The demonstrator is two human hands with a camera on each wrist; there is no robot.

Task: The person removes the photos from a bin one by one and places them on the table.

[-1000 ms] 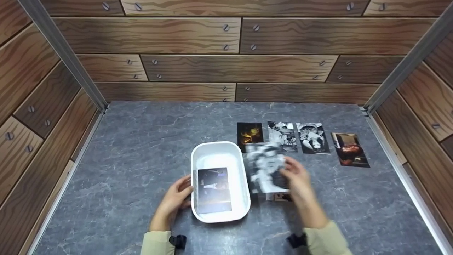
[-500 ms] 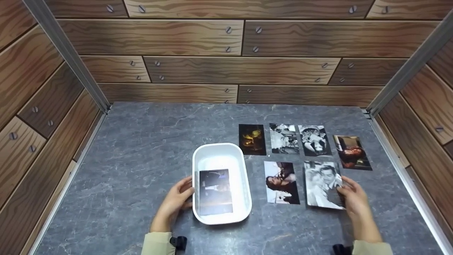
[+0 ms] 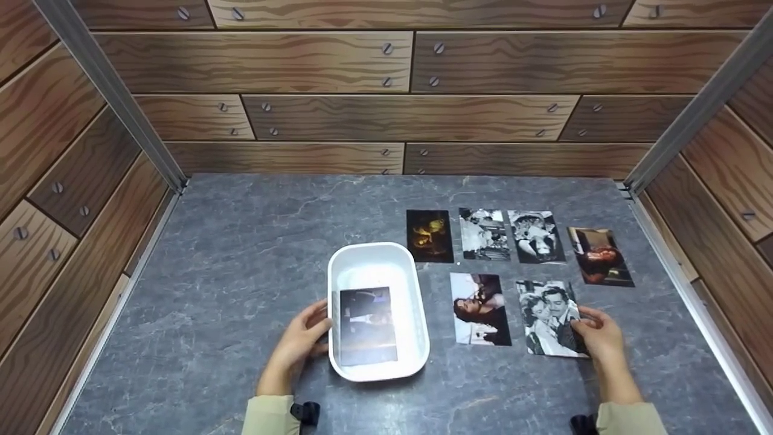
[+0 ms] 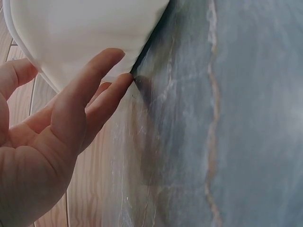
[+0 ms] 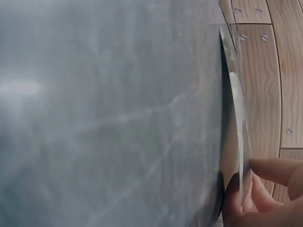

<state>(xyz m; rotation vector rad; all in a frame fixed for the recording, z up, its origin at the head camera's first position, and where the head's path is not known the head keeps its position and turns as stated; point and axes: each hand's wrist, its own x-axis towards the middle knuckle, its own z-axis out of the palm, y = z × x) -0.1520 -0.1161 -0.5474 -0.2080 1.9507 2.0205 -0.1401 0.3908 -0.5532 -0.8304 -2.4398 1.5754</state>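
Note:
A white plastic tub (image 3: pixel 420 338) stands in the middle of the head view, with a dark photo (image 3: pixel 365 329) lying flat inside it. My left hand (image 3: pixel 299 338) rests at the tub's left side. In the left wrist view, its thumb touches the rim and its loosely extended fingers (image 4: pixel 109 59) reach the outer wall. To the right, my right hand (image 3: pixel 601 338) pinches the right edge of a black-and-white photo (image 3: pixel 546 320) showing a couple. The right wrist view shows this photo (image 5: pixel 240 123) edge-on between thumb and fingers, low over the table, its near edge slightly raised.
A colour portrait photo (image 3: pixel 482 309) lies between the tub and the held photo. Behind are a dark photo (image 3: pixel 429 235), two black-and-white photos (image 3: pixel 485 234) and a reddish-brown photo (image 3: pixel 601 257). Wood-patterned walls (image 3: pixel 386 115) enclose the grey marbled table (image 3: pixel 241 254).
My right hand has carried the black-and-white photo rightward from beside the tub and lowered it right of the colour portrait. The left hand and the tub have stayed in place.

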